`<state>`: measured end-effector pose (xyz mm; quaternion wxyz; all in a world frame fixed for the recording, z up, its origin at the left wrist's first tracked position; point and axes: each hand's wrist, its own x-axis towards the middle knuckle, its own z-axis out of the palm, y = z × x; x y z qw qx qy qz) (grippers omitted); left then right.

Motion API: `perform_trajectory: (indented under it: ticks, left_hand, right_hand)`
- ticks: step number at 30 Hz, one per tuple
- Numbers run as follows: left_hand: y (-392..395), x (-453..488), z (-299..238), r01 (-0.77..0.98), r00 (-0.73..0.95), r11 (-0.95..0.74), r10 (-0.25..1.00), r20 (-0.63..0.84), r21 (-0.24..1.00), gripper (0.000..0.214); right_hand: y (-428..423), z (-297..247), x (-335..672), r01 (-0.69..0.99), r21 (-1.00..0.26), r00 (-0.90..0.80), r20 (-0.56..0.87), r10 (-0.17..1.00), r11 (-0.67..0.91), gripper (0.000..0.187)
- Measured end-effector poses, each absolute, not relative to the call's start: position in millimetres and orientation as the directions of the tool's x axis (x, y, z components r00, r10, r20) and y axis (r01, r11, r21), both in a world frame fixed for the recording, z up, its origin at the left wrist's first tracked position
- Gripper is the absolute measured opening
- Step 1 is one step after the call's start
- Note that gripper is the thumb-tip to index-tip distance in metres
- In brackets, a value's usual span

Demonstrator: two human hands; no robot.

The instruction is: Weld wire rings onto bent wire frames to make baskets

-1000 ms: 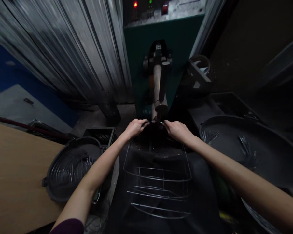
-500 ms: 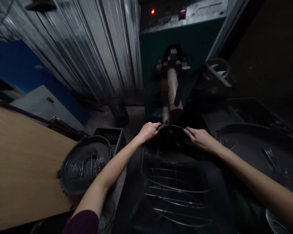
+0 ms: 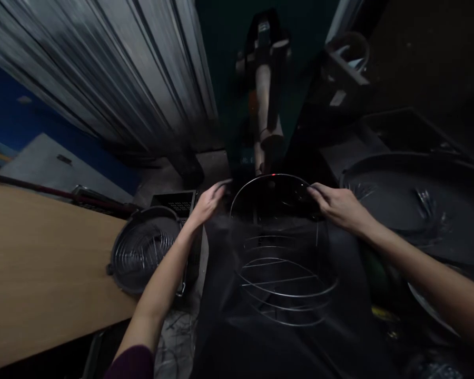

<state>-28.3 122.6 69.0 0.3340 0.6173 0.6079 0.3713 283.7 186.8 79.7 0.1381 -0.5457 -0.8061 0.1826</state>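
Note:
A round wire frame (image 3: 288, 296), made of several thin metal rings with cross wires, stands in front of my dark apron. Its top ring lies just below the electrode arms (image 3: 263, 100) of a spot welding machine, and a small red glow shows on the ring's far edge. My right hand (image 3: 335, 206) pinches that ring at its right side. To the left, my left hand (image 3: 207, 204) is apart from the ring, its dark-tipped fingers stretched out and slightly blurred. How far the lower rings reach is hard to make out in the dark.
On the left, a dark round tray (image 3: 120, 281) holds wire rings beside a wooden board (image 3: 43, 273) and a black crate (image 3: 174, 199). A large dark basin (image 3: 391, 168) with small metal pieces stands right. Corrugated metal sheeting (image 3: 142, 68) rises behind.
My left hand has let go of the ring and moved left. The wire frame has tipped so its top ring shows as a wide oval, and my view has tilted downward.

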Motion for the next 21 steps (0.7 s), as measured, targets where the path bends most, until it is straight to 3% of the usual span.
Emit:
perform_trajectory:
  ticks: [2, 4, 5, 8, 11, 14, 18, 21]
  left_hand:
    - [68.7, -33.6, 47.9, 0.259, -0.211, 0.206, 0.965, -0.153, 0.944, 0.044]
    - [21.2, -24.6, 21.6, 0.013, -0.167, 0.478, 0.867, -0.47, 0.878, 0.046]
    - [4.5, -15.2, 9.8, -0.109, -0.111, 0.552, 0.82, -0.562, 0.827, 0.045]
    - [-10.2, 19.4, -3.8, -0.485, 0.094, 0.61, 0.749, -0.656, 0.626, 0.053]
    - [10.7, 42.4, 17.6, -0.721, 0.031, 0.507, 0.705, -0.709, 0.472, 0.044]
    - [37.5, 53.6, 45.5, -0.727, -0.166, 0.441, 0.631, -0.758, 0.526, 0.029]
    - [53.1, 75.0, 64.7, -0.58, -0.221, 0.57, 0.577, -0.786, 0.582, 0.013]
    - [56.9, 90.0, 71.6, -0.559, -0.239, 0.619, 0.517, -0.822, 0.552, 0.023]
  right_hand:
    - [175.6, 80.7, 298.5, 0.818, -0.495, -0.288, 0.086, 0.954, 0.292, 0.033]
    - [167.5, 80.3, 311.3, 0.793, -0.56, -0.204, 0.129, 0.97, 0.241, 0.035]
    - [164.4, 79.2, 315.7, 0.777, -0.591, -0.162, 0.145, 0.976, 0.217, 0.035]
    - [154.8, 72.7, 320.8, 0.719, -0.677, -0.051, 0.176, 0.983, 0.158, 0.035]
    - [141.9, 60.2, 322.1, 0.599, -0.786, 0.012, 0.201, 0.98, 0.154, 0.038]
    - [131.3, 40.8, 333.7, 0.426, -0.892, 0.072, 0.201, 0.977, 0.152, 0.041]
    - [121.9, 17.7, 360.0, 0.324, -0.943, 0.291, 0.169, 0.942, 0.069, 0.04]
    - [118.6, 12.4, 372.6, 0.34, -0.939, 0.349, 0.186, 0.918, 0.061, 0.041]
